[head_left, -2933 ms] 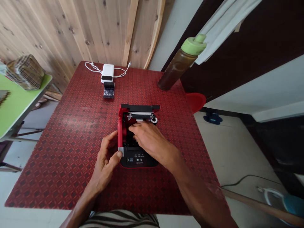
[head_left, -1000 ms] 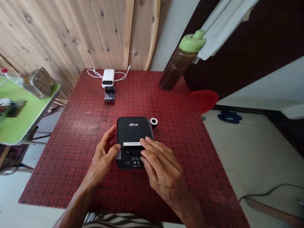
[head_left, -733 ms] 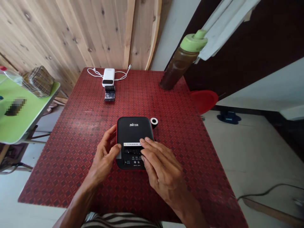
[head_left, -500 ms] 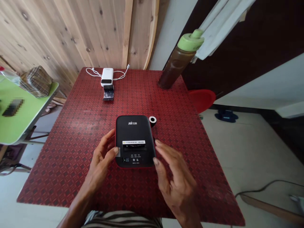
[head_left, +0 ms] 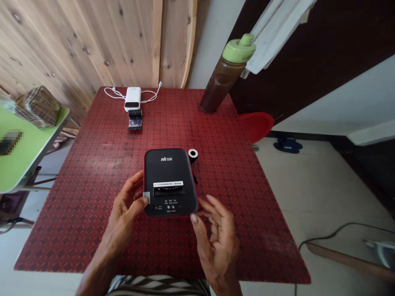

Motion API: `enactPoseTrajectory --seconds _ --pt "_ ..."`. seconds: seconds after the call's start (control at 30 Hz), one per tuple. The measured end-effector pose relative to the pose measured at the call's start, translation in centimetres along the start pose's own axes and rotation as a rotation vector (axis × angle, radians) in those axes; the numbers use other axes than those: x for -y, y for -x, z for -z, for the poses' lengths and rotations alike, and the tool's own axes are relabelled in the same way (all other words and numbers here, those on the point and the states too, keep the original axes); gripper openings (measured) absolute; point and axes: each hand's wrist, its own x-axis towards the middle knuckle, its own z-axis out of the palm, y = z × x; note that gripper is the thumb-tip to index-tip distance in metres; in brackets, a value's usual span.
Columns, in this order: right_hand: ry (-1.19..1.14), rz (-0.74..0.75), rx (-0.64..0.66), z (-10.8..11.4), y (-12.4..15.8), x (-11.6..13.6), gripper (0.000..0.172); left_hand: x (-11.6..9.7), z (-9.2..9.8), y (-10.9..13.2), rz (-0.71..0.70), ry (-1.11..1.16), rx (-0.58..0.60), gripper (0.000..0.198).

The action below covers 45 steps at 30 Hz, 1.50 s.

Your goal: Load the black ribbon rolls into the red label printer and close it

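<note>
The left grip point(head_left: 123, 218) pinches a grey tab point(head_left: 146, 197) on the black printer's point(head_left: 170, 172) left edge; the printer lies lengthwise ahead, and the open right grip point(head_left: 216, 242) sits just off its near corner.

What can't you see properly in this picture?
All in the head view:
Tiny writing on the label of the black printer: too small to read.
Dark thing on the green table: blurred out.
Grey tab: partly covered by the left hand.
Round red thing: partly hidden behind the red table.
Striped cloth: cut off by the bottom edge.
</note>
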Motion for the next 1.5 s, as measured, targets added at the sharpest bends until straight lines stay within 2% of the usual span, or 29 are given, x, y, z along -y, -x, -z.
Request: enactPoseTrajectory --seconds 0.23,0.47,0.57,0.7,0.8,0.87,0.93,1.0,1.07,1.27,1.5 --pt "-0.071 -0.09 -0.006 -0.4 0.4 -0.4 0.046 -0.6 -1.3 0.2 0.017 0.069 -0.05 0.059" --pt "-0.085 -0.09 -0.008 -0.4 0.6 -0.5 0.044 -0.3 -1.2 0.1 -0.039 -0.012 -0.052 0.055" --pt "-0.001 -0.011 0.031 0.7 -0.6 -0.1 0.037 -0.2 -1.0 0.2 -0.066 -0.045 -0.036 0.056" --pt "0.146 0.273 0.092 2.1 -4.8 1.7 0.026 0.0 -0.5 0.1 -0.097 -0.06 -0.006 0.059" --pt "0.2 0.517 0.235 1.3 -8.9 3.4 0.03 0.4 -0.2 -0.1 -0.125 -0.07 0.034 0.06" --pt "0.257 0.629 0.411 -0.2 -11.3 4.3 0.028 0.7 0.1 -0.2 -0.155 -0.074 0.058 0.061" --pt "0.384 0.643 0.608 -2.0 -13.1 5.0 0.023 1.2 0.2 -0.3 -0.182 -0.073 0.08 0.063" --pt "0.545 0.59 0.783 -3.7 -14.1 5.6 0.023 1.7 0.4 -0.3 -0.204 -0.071 0.096 0.064" --pt "0.662 0.546 0.885 -4.8 -14.6 6.0 0.025 2.1 0.4 -0.3 -0.228 -0.079 0.098 0.064" --pt "0.761 0.513 0.92 -5.8 -14.7 7.1 0.032 2.3 0.6 -0.5 -0.23 -0.076 0.107 0.063" --pt "0.819 0.493 0.945 -5.7 -15.6 8.6 0.028 2.4 0.7 -0.5 -0.222 -0.06 0.115 0.063"
